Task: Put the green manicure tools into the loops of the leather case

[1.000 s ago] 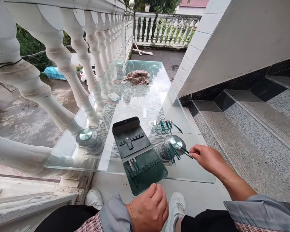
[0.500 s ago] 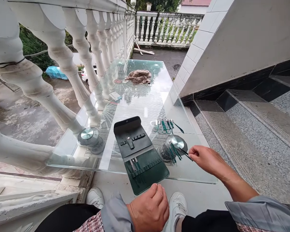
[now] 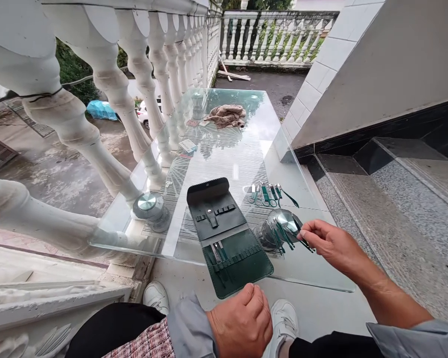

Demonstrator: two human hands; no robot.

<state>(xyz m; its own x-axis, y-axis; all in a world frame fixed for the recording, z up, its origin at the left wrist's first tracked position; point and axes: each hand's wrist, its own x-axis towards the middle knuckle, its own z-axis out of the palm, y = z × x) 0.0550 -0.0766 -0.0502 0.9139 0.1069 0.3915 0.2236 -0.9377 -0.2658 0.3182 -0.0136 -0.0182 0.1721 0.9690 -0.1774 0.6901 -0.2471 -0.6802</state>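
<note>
A green manicure case [image 3: 224, 233] lies unfolded on the glass table, with several slim tools [image 3: 218, 253] in the loops of its near panel. My right hand [image 3: 330, 246] pinches a slim dark manicure tool [image 3: 305, 242] at the right end of a row of thin green tools [image 3: 281, 236]. Most of that tool's grip end is covered by my fingers. Farther back lie green-handled scissors [image 3: 267, 199] and nail clippers [image 3: 274, 191]. My left hand [image 3: 242, 318] is closed, fingers curled, just in front of the case's near edge; its palm is hidden and nothing shows in it.
The glass table [image 3: 134, 248] rests on round metal-capped supports [image 3: 151, 206]. A brown cloth [image 3: 226, 116] and a small card [image 3: 187, 145] lie farther back. White balusters [image 3: 134, 69] stand left; stone stairs [image 3: 388, 199] rise right.
The dark tool in my right hand has shifted right, to the end of the row, and now lies more alongside the others. My view has turned slightly left. The left hand stays closed.
</note>
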